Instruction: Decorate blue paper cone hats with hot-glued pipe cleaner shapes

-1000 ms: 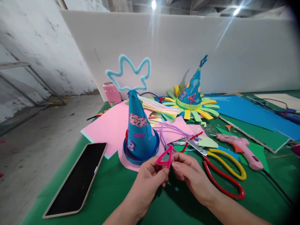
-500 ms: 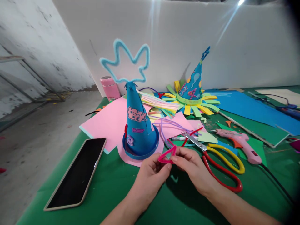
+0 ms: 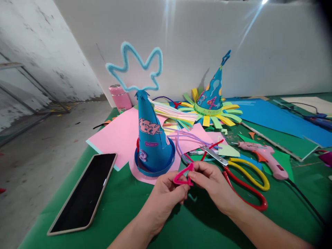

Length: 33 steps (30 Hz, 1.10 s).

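Pinched between both hands is a small pink pipe-cleaner triangle (image 3: 178,180). My left hand (image 3: 166,193) grips its lower side, and my right hand (image 3: 211,183) closes on its right side near the upper corner. Just behind my left hand stands a blue paper cone hat (image 3: 153,152) with a rolled brim, pink and purple decorations, and a light-blue zigzag pipe-cleaner loop (image 3: 124,55) on its tip. Scissors (image 3: 243,173) with red and yellow handles lie beside my right hand. Red and purple pipe cleaners (image 3: 188,136) lie beyond the hands.
A phone (image 3: 85,193) lies at the left of the green table (image 3: 124,207). A pink glue gun (image 3: 267,155) with a cord is at the right. Farther back are a pink bottle (image 3: 120,98), pink paper (image 3: 116,133), blue paper (image 3: 280,117) and a second cone hat (image 3: 212,91).
The pink triangle has tilted and sits slightly lower, showing more of its opening. The fingers of my left hand have shifted along its lower side. The whole view has moved slightly.
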Each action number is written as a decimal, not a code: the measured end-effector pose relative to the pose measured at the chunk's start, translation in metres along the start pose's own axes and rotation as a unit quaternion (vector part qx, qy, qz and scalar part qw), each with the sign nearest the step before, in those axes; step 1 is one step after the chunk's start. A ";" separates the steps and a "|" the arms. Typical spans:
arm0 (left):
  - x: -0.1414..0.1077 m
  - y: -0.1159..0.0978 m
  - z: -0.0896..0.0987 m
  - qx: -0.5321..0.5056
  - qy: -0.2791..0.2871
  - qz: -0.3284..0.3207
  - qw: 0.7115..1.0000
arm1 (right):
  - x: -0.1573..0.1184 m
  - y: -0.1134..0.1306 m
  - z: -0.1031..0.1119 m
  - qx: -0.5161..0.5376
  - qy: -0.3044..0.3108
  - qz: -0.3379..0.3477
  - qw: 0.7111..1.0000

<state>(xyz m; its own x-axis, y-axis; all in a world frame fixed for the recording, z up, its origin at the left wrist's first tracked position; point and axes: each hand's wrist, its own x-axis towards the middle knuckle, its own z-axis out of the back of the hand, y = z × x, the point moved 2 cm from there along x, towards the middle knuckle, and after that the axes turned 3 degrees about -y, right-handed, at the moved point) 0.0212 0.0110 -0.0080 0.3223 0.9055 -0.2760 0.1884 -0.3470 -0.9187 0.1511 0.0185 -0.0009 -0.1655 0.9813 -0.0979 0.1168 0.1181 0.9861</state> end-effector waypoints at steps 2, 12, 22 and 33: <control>0.000 0.000 -0.001 -0.006 0.003 0.003 1.000 | 0.001 0.000 -0.001 0.012 0.002 0.002 1.000; 0.002 0.003 0.001 0.044 -0.032 -0.003 0.998 | 0.002 -0.002 0.001 0.010 -0.008 0.028 1.000; 0.001 -0.002 0.000 0.045 -0.027 -0.007 0.999 | 0.001 -0.003 -0.003 0.013 -0.006 0.025 1.000; -0.001 -0.001 0.000 0.026 -0.017 -0.010 0.999 | 0.000 0.003 -0.004 -0.001 -0.009 0.040 0.999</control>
<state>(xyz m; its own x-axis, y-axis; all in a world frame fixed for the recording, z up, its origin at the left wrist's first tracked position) 0.0205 0.0110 -0.0069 0.2862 0.9206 -0.2659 0.1466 -0.3163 -0.9373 0.1472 0.0184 0.0023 -0.1378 0.9902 -0.0203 0.1274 0.0381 0.9911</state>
